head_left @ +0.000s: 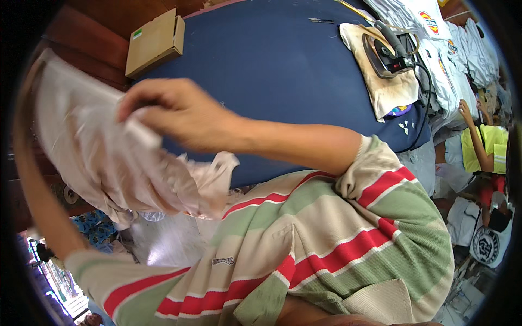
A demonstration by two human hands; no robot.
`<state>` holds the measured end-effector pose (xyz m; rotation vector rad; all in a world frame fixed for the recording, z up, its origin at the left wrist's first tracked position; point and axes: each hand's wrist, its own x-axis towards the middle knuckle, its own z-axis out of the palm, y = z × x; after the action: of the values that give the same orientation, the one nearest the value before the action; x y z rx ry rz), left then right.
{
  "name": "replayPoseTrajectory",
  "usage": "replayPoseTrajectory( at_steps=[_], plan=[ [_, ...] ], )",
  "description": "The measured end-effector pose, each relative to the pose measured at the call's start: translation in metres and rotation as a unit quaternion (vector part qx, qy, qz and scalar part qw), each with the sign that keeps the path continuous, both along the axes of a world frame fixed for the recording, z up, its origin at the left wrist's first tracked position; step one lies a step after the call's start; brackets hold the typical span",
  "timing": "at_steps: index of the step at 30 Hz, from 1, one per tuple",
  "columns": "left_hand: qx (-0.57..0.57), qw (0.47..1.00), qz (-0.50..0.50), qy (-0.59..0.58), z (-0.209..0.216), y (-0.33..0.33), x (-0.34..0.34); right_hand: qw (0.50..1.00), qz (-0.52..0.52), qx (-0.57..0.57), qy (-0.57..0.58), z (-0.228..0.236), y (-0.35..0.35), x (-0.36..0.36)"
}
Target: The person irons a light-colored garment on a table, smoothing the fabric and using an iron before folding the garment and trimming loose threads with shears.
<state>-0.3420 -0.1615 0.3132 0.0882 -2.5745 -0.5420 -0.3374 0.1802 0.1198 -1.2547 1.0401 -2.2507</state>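
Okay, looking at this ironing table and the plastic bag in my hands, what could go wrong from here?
1. The iron sits flat on a scorched cloth; if hot, it might burn further.
2. Its cord trails over the table edge and could snag.
3. The right hand grips the thin plastic bag, which is blurred; it may tear. The left hand is hidden behind it.

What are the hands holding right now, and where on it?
The right hand pinches the upper edge of a crumpled clear plastic bag. The left hand is out of view behind the bag, so its hold cannot be told.
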Motion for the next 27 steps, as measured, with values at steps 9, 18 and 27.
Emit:
replayPoseTrajectory(
  at_steps=[9,18,27],
  plan=[
    [-0.283,0.885,-0.221,-0.297,-0.358,0.244,-0.211,0.847,-0.143,0.478,-0.183,-0.216,0.159,-0.077],
    [-0.186,0.97,-0.144,0.059,-0.414,0.284,-0.165,0.271,-0.573,0.697,0.336,-0.129,0.417,-0.318],
    [-0.081,0.987,0.089,-0.103,-0.454,0.356,-0.035,0.612,-0.318,0.721,-0.063,-0.146,0.436,-0.414]
  ],
)
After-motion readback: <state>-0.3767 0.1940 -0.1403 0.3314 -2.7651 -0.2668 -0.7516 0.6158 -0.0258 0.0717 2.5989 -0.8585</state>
